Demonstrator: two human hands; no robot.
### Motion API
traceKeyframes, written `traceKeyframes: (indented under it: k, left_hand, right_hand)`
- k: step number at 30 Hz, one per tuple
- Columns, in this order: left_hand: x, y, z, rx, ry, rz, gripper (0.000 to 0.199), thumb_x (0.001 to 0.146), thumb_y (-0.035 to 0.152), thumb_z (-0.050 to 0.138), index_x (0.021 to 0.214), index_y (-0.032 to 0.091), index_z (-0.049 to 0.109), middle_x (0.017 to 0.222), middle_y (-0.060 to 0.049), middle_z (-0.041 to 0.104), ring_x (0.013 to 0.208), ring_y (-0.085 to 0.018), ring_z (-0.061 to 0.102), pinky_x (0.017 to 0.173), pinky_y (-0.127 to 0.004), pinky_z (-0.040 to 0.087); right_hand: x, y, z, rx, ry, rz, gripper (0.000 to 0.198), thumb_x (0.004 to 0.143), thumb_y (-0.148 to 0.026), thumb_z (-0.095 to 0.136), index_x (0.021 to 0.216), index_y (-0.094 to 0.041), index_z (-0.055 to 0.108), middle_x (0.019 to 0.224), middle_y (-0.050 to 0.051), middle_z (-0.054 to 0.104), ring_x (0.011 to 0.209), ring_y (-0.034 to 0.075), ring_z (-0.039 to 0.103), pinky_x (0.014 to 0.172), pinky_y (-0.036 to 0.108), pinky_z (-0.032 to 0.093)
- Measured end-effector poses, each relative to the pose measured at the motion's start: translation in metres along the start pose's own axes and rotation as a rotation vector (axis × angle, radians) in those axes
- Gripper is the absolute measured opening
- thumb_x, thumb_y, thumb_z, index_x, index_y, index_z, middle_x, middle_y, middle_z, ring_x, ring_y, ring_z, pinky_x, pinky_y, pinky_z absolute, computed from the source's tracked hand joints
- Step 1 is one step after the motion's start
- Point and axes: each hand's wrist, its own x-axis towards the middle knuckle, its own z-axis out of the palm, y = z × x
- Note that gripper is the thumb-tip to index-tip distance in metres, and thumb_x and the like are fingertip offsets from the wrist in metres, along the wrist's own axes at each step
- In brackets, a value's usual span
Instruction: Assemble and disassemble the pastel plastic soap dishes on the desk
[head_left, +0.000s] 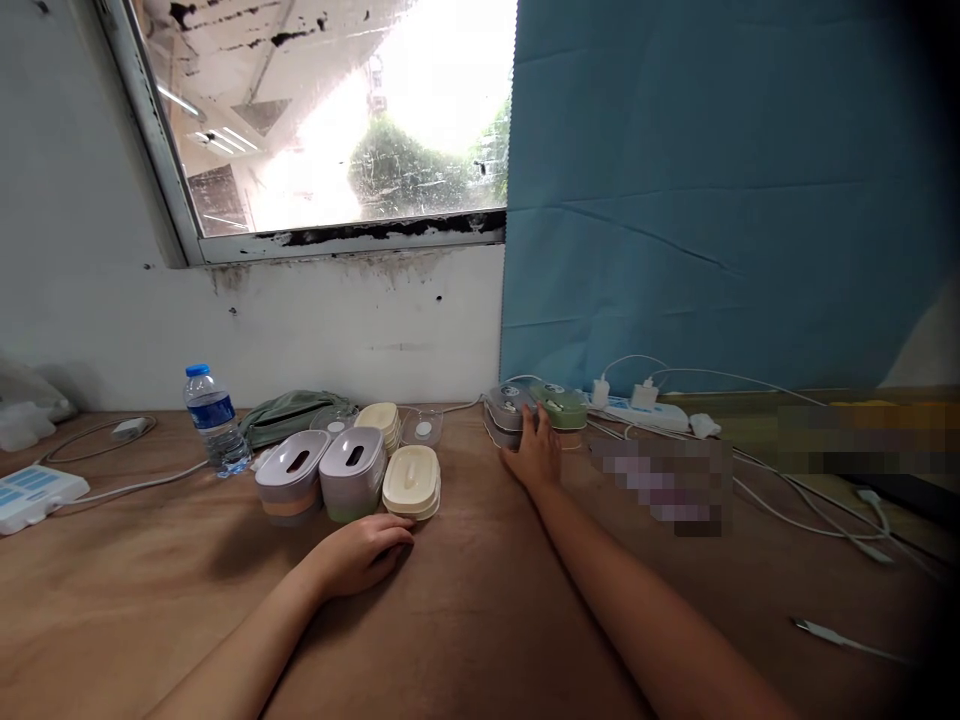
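My left hand (364,553) rests palm down on the brown table, fingers loosely stretched and a little apart. Its fingertips lie at the front edge of a cream lidded box (412,480); nothing shows in its grasp. To its left stand two tall containers with pale oval tops and dark slots, one with an orange and grey base (289,490), the other with a green base (352,485). Farther right, my right hand (536,458) touches the front of a grey lidded container (507,408), fingers spread. A green-lidded container (564,410) stands against it on the right.
More cream pieces (377,420) and clear lids (422,428) sit behind the containers. A water bottle (214,425) and a green pouch (289,415) stand at left. Power strips (37,495) lie at both sides; white cables (795,520) cross the right. Part of the right side is blurred out.
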Motion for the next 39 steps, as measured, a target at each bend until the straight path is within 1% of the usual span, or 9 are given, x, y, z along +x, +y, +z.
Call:
traceKeyframes:
  k: [3, 7, 14, 21, 25, 28, 34, 37, 39]
  left_hand:
    - [-0.001, -0.001, 0.000, -0.001, -0.008, -0.017, 0.027, 0.079, 0.011, 0.042, 0.100, 0.020, 0.056, 0.112, -0.007, 0.057, 0.103, -0.016, 0.052, 0.086, -0.027, 0.044]
    - [-0.001, 0.000, -0.001, -0.005, 0.002, -0.016, 0.026, 0.080, 0.011, 0.041, 0.099, 0.019, 0.057, 0.111, -0.007, 0.057, 0.102, -0.015, 0.053, 0.085, -0.026, 0.045]
    - [-0.001, -0.001, -0.002, -0.022, -0.008, -0.023, 0.026, 0.080, 0.012, 0.041, 0.100, 0.020, 0.057, 0.111, -0.007, 0.057, 0.101, -0.015, 0.053, 0.085, -0.027, 0.045]
    - [-0.001, -0.001, -0.003, -0.040, -0.020, -0.033, 0.026, 0.080, 0.012, 0.041, 0.100, 0.020, 0.056, 0.111, -0.006, 0.057, 0.100, -0.015, 0.053, 0.084, -0.025, 0.045]
    - [-0.001, 0.000, -0.003, -0.052, -0.023, -0.046, 0.025, 0.081, 0.014, 0.041, 0.100, 0.021, 0.056, 0.111, -0.005, 0.056, 0.100, -0.014, 0.053, 0.085, -0.025, 0.044]
    - [-0.001, 0.000, -0.003, -0.062, -0.029, -0.049, 0.025, 0.082, 0.014, 0.040, 0.101, 0.021, 0.056, 0.112, -0.005, 0.056, 0.101, -0.014, 0.053, 0.085, -0.025, 0.044]
    - [-0.002, 0.002, -0.006, -0.069, -0.053, -0.065, 0.027, 0.082, 0.014, 0.038, 0.102, 0.020, 0.056, 0.112, -0.006, 0.055, 0.101, -0.015, 0.052, 0.086, -0.026, 0.044]
    - [-0.002, 0.003, -0.008, -0.068, -0.075, -0.076, 0.027, 0.083, 0.016, 0.037, 0.103, 0.020, 0.056, 0.113, -0.006, 0.055, 0.101, -0.015, 0.052, 0.086, -0.027, 0.043]
    - [-0.002, 0.004, -0.009, -0.073, -0.078, -0.078, 0.027, 0.083, 0.016, 0.037, 0.103, 0.020, 0.056, 0.113, -0.006, 0.055, 0.102, -0.016, 0.052, 0.086, -0.027, 0.043]
  right_hand:
    - [-0.001, 0.004, 0.003, -0.012, -0.001, -0.001, 0.069, 0.061, -0.022, 0.052, 0.125, -0.016, 0.028, 0.136, 0.014, 0.024, 0.117, 0.032, 0.033, 0.092, 0.044, 0.032]
    - [0.001, 0.007, 0.003, 0.004, -0.010, -0.026, 0.067, 0.062, -0.021, 0.050, 0.125, -0.016, 0.027, 0.135, 0.011, 0.030, 0.121, 0.029, 0.029, 0.093, 0.044, 0.030]
    - [0.007, 0.014, -0.001, 0.016, -0.020, -0.092, 0.066, 0.062, -0.018, 0.050, 0.125, -0.019, 0.030, 0.125, 0.010, 0.040, 0.111, 0.029, 0.039, 0.091, 0.042, 0.032]
    - [0.008, 0.011, -0.001, 0.070, 0.031, -0.082, 0.055, 0.062, -0.024, 0.058, 0.113, -0.013, 0.041, 0.117, 0.015, 0.041, 0.108, 0.029, 0.040, 0.091, 0.041, 0.034]
    - [0.006, 0.009, 0.000, 0.112, 0.058, -0.071, 0.053, 0.062, -0.032, 0.062, 0.106, -0.010, 0.041, 0.120, 0.019, 0.037, 0.110, 0.031, 0.038, 0.090, 0.042, 0.034]
    - [0.006, 0.009, -0.001, 0.170, 0.078, -0.091, 0.051, 0.062, -0.035, 0.061, 0.102, -0.010, 0.041, 0.120, 0.021, 0.039, 0.110, 0.031, 0.039, 0.091, 0.040, 0.034]
    - [0.004, 0.009, -0.012, 0.263, 0.065, -0.142, 0.052, 0.060, -0.032, 0.061, 0.102, -0.014, 0.038, 0.111, 0.015, 0.049, 0.097, 0.027, 0.049, 0.086, 0.039, 0.039]
    - [-0.001, 0.008, -0.023, 0.327, 0.050, -0.196, 0.048, 0.058, -0.030, 0.063, 0.098, -0.016, 0.040, 0.111, 0.014, 0.049, 0.098, 0.029, 0.049, 0.084, 0.042, 0.040]
    - [-0.010, 0.006, -0.036, 0.375, 0.011, -0.212, 0.047, 0.059, -0.031, 0.063, 0.097, -0.018, 0.040, 0.110, 0.013, 0.049, 0.099, 0.029, 0.049, 0.084, 0.044, 0.040]
